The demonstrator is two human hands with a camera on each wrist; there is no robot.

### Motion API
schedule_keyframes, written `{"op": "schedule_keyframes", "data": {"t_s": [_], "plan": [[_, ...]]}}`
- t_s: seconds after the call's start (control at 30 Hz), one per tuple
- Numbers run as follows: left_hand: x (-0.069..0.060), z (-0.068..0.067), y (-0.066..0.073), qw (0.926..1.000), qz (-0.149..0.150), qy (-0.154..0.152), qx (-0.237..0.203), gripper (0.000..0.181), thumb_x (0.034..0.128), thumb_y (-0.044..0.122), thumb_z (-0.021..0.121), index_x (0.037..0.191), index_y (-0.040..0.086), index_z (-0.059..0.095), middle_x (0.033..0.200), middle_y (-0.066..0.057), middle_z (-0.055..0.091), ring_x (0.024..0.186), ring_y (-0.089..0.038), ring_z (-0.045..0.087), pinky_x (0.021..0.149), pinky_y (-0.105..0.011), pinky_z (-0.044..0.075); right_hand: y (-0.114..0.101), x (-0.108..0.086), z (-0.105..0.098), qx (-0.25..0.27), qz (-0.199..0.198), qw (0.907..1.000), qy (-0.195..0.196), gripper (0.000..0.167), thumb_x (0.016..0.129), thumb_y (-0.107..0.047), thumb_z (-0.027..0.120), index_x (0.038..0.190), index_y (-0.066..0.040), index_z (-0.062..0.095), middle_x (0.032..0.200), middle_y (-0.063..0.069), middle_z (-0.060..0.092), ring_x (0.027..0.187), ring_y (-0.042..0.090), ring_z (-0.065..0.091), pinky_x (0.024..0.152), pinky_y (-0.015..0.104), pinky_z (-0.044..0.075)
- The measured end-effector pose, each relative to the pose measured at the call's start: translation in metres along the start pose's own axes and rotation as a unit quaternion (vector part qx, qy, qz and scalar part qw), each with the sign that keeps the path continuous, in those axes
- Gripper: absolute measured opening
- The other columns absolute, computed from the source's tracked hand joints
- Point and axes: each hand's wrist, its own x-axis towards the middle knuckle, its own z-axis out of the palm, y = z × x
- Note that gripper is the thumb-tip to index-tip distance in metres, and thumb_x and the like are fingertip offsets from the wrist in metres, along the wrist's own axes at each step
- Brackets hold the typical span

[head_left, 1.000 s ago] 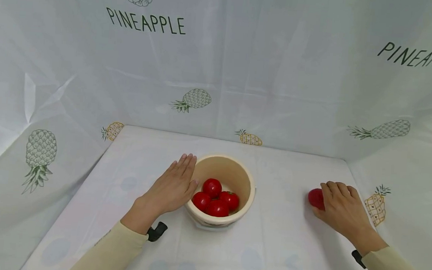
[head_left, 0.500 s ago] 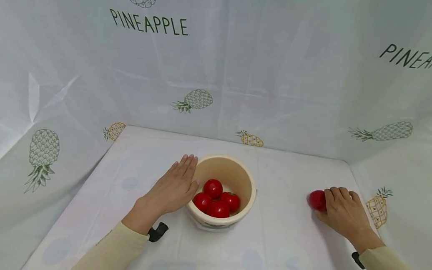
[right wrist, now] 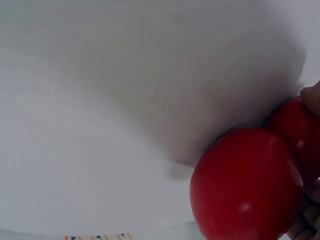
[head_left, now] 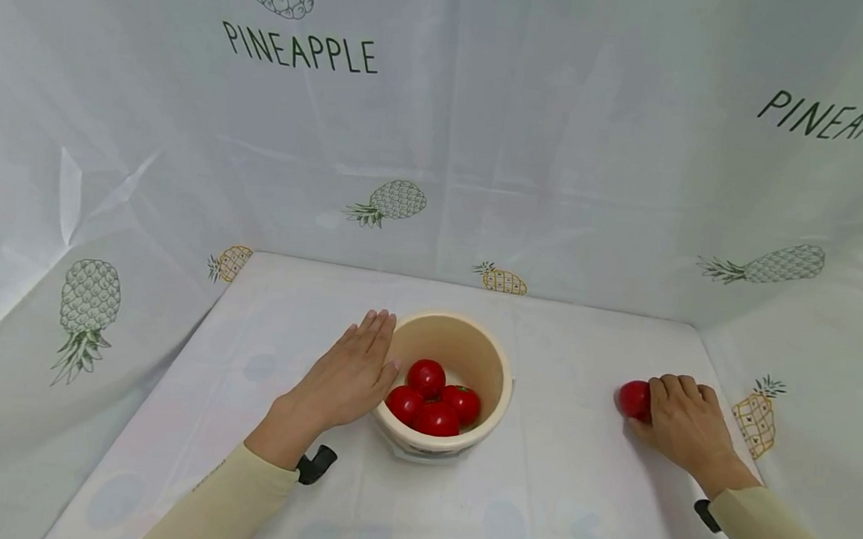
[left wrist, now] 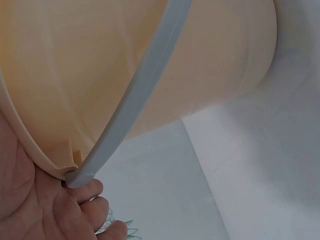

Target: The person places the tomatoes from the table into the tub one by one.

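Observation:
A cream bucket [head_left: 502, 383] with a grey handle [left wrist: 131, 102] stands mid-table, holding several red tomatoes [head_left: 438, 419]. My left hand [head_left: 345, 376] lies along its left rim with fingers straight. Up close in the left wrist view, that hand touches the rim beside the handle's pivot. Over at the right of the table, my right hand [head_left: 684, 425] has its fingers curled at a tomato [head_left: 634, 400]. Two tomatoes show in the right wrist view: a near one [right wrist: 245, 187] and a farther one [right wrist: 295, 130] between thumb and fingers. From the head view, my hand hides the nearer one.
A pale patterned cloth [head_left: 506, 492] covers the table. White sheeting [head_left: 560, 145] printed with pineapples rises behind the table and on both sides, close to my right hand.
My right hand has shifted slightly right and toward me, so more of the tomato beside it shows. The left hand and the bucket have stayed put. The head view has tilted a little.

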Motion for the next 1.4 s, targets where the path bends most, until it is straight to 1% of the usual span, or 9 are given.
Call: {"op": "schedule_keyframes", "data": {"t_s": [0.07, 0.27, 0.43, 0.67, 0.77, 0.93, 1.13, 1.27, 1.4], "plan": [[0.000, 0.000, 0.000, 1.0000, 0.000, 0.001, 0.000, 0.072, 0.1119, 0.037, 0.043, 0.166, -0.003, 0.020, 0.174, -0.020, 0.022, 0.164, -0.035, 0.015, 0.132, -0.053, 0.019, -0.003, 0.002, 0.002, 0.004, 0.012, 0.9999, -0.009, 0.068, 0.067, -0.036, 0.086, 0.107, 0.010, 0.056, 0.100, 0.029, 0.062, 0.095, 0.048, 0.056, 0.076, 0.063, 0.048], [-0.001, 0.000, 0.000, 1.0000, 0.005, 0.003, -0.005, 0.072, 0.1117, 0.038, 0.044, 0.165, -0.005, 0.021, 0.174, -0.022, 0.022, 0.163, -0.036, 0.015, 0.132, -0.054, 0.020, -0.016, 0.013, 0.007, 0.023, 0.036, 0.9990, -0.011, 0.066, 0.071, -0.038, 0.083, 0.107, 0.009, 0.054, 0.100, 0.028, 0.062, 0.095, 0.047, 0.056, 0.076, 0.061, 0.048], [-0.001, 0.001, 0.000, 1.0000, 0.003, -0.003, -0.003, 0.073, 0.1118, 0.039, 0.043, 0.166, -0.005, 0.019, 0.174, -0.021, 0.020, 0.164, -0.036, 0.013, 0.132, -0.054, 0.018, -0.030, 0.024, 0.011, 0.022, 0.026, 0.9994, 0.000, 0.069, 0.071, -0.040, 0.084, 0.108, 0.009, 0.054, 0.099, 0.027, 0.061, 0.095, 0.046, 0.056, 0.076, 0.059, 0.050], [-0.001, 0.000, 0.001, 1.0000, 0.002, -0.004, -0.006, 0.073, 0.1118, 0.040, 0.043, 0.166, -0.004, 0.019, 0.174, -0.021, 0.021, 0.164, -0.036, 0.014, 0.132, -0.053, 0.018, -0.046, 0.040, 0.017, 0.039, 0.005, 0.9986, 0.034, 0.065, 0.076, -0.047, 0.073, 0.107, 0.008, 0.055, 0.097, 0.026, 0.061, 0.094, 0.046, 0.056, 0.074, 0.057, 0.048], [-0.001, 0.000, 0.001, 1.0000, 0.001, -0.003, -0.008, 0.074, 0.1117, 0.040, 0.043, 0.166, -0.004, 0.020, 0.174, -0.021, 0.021, 0.164, -0.036, 0.014, 0.132, -0.053, 0.018, -0.051, 0.046, 0.016, 0.044, 0.004, 0.9983, 0.037, 0.066, 0.076, -0.047, 0.073, 0.108, 0.008, 0.055, 0.099, 0.026, 0.061, 0.095, 0.046, 0.057, 0.075, 0.057, 0.048], [-0.001, 0.000, 0.001, 1.0000, 0.000, -0.004, -0.006, 0.074, 0.1117, 0.040, 0.043, 0.166, -0.004, 0.019, 0.174, -0.021, 0.021, 0.164, -0.036, 0.014, 0.132, -0.053, 0.018, -0.063, 0.056, 0.010, 0.037, 0.008, 0.9989, 0.028, 0.069, 0.073, -0.042, 0.083, 0.110, 0.009, 0.055, 0.103, 0.027, 0.062, 0.098, 0.046, 0.058, 0.077, 0.057, 0.050], [-0.001, -0.001, 0.001, 1.0000, -0.001, -0.004, -0.006, 0.073, 0.1115, 0.039, 0.045, 0.166, -0.003, 0.020, 0.174, -0.020, 0.022, 0.164, -0.035, 0.014, 0.132, -0.053, 0.018, -0.076, 0.070, -0.002, 0.028, 0.014, 0.9994, 0.017, 0.074, 0.071, -0.043, 0.086, 0.115, 0.008, 0.055, 0.109, 0.026, 0.063, 0.102, 0.045, 0.058, 0.081, 0.058, 0.052], [-0.001, -0.001, 0.001, 1.0000, 0.001, -0.002, -0.004, 0.073, 0.1117, 0.039, 0.044, 0.166, -0.003, 0.021, 0.174, -0.020, 0.022, 0.164, -0.035, 0.014, 0.132, -0.053, 0.018, -0.082, 0.081, -0.012, 0.024, 0.005, 0.9992, 0.030, 0.073, 0.072, -0.044, 0.084, 0.115, 0.008, 0.055, 0.109, 0.026, 0.063, 0.102, 0.045, 0.058, 0.081, 0.057, 0.052], [-0.002, -0.002, 0.000, 1.0000, 0.003, 0.000, -0.001, 0.072, 0.1120, 0.039, 0.043, 0.166, -0.003, 0.021, 0.174, -0.020, 0.022, 0.164, -0.035, 0.014, 0.132, -0.053, 0.018, -0.087, 0.095, -0.026, 0.027, -0.009, 0.9979, 0.059, 0.070, 0.073, -0.046, 0.078, 0.113, 0.007, 0.057, 0.105, 0.025, 0.064, 0.098, 0.044, 0.058, 0.078, 0.056, 0.052]]}}
